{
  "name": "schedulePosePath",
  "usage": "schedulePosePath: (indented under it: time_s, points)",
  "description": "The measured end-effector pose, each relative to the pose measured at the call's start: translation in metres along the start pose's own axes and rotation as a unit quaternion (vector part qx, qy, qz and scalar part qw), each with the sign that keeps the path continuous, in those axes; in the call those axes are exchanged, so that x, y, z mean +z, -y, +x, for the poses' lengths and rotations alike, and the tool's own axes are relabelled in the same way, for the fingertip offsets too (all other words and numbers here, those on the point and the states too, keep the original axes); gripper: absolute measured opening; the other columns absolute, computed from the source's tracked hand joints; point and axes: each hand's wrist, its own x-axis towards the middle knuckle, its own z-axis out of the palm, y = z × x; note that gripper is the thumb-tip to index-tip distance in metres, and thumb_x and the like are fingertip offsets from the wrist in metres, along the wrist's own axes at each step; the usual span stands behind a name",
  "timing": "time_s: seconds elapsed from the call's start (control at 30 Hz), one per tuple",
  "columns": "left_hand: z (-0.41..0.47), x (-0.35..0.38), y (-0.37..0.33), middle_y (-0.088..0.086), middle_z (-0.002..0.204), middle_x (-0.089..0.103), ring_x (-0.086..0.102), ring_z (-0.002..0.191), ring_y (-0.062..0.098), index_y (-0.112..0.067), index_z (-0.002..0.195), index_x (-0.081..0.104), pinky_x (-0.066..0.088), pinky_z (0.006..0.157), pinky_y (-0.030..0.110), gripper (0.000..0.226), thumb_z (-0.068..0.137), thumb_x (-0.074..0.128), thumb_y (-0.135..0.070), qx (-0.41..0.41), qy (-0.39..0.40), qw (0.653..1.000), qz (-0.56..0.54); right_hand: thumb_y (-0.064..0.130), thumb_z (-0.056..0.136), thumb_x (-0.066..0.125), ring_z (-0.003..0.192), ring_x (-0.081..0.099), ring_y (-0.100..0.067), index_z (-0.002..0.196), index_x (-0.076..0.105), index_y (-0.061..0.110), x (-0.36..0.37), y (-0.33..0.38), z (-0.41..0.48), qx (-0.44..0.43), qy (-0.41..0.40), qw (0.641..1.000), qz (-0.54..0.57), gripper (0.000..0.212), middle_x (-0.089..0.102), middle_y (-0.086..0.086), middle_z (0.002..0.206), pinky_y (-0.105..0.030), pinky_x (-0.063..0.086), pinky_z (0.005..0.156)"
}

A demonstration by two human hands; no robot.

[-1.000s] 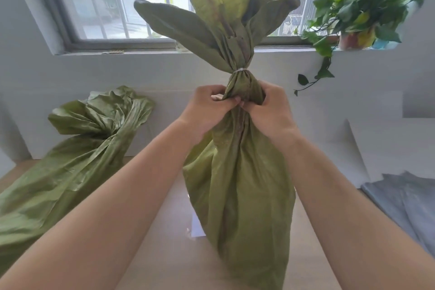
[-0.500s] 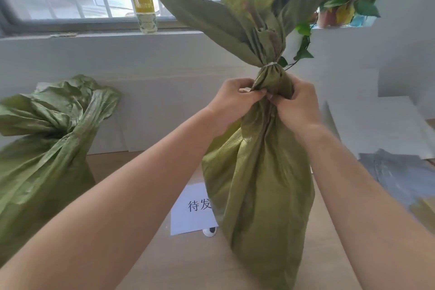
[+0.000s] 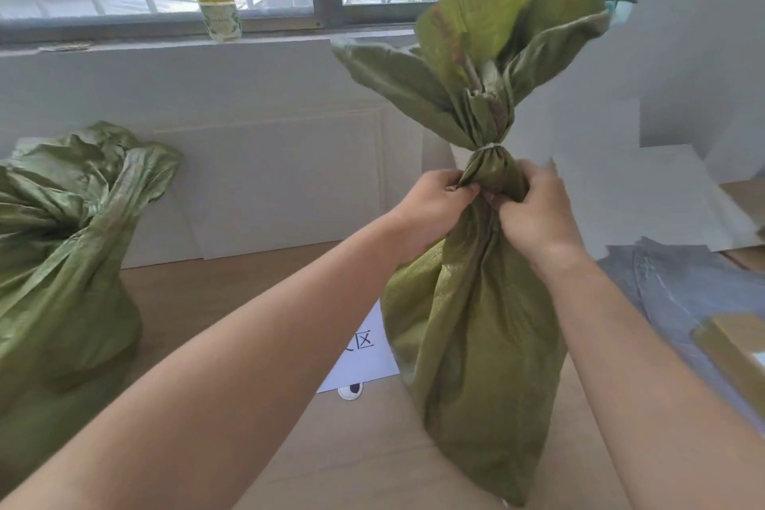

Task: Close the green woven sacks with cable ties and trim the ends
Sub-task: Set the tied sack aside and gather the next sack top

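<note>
Above table (image 3: 232, 294), creased green sack (image 3: 476, 323), cinched neck gripped by left fingers (image 3: 457, 188), right fingers (image 3: 511, 197)
</note>
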Motion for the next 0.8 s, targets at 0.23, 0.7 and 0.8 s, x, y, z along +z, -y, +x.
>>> schedulePosePath:
  time_s: [0.23,0.7,0.8]
  points:
    - [-0.013,0.014,0.029,0.022,0.118,0.075,0.071,0.113,0.039,-0.006,0.118,0.071,0.056,0.103,0.054,0.027,0.107,0.053,-0.023,-0.026,-0.021,0.998,0.044,0.016,0.094,0.071,0.102,0.070,-0.023,0.120,0.071,0.026,0.004,-0.025,-0.021,0.020,0.020,0.999,-0.029,0.028,0.074,0.006,0.102,-0.034,0.055,0.091]
    - [-0.049,0.005,0.020,0.002,0.127,0.070,0.070,0.110,0.017,-0.012,0.145,0.052,0.058,0.096,0.034,0.046,0.104,0.062,-0.031,-0.055,-0.075,0.995,0.036,0.025,0.093,0.070,0.124,0.059,-0.014,0.148,0.055,0.022,-0.002,0.003,-0.054,0.009,-0.009,0.999,-0.034,0.057,0.062,0.010,0.138,-0.020,0.040,0.097]
    - [-0.063,0.002,0.019,0.003,0.159,0.047,0.050,0.142,0.022,-0.015,0.164,0.028,0.042,0.114,0.034,0.070,0.106,0.056,-0.042,-0.067,-0.100,0.992,0.029,0.031,0.097,0.065,0.132,0.056,-0.014,0.146,0.057,0.022,0.003,0.014,-0.065,-0.024,-0.048,0.999,0.002,0.051,0.060,0.004,0.148,-0.021,0.041,0.102]
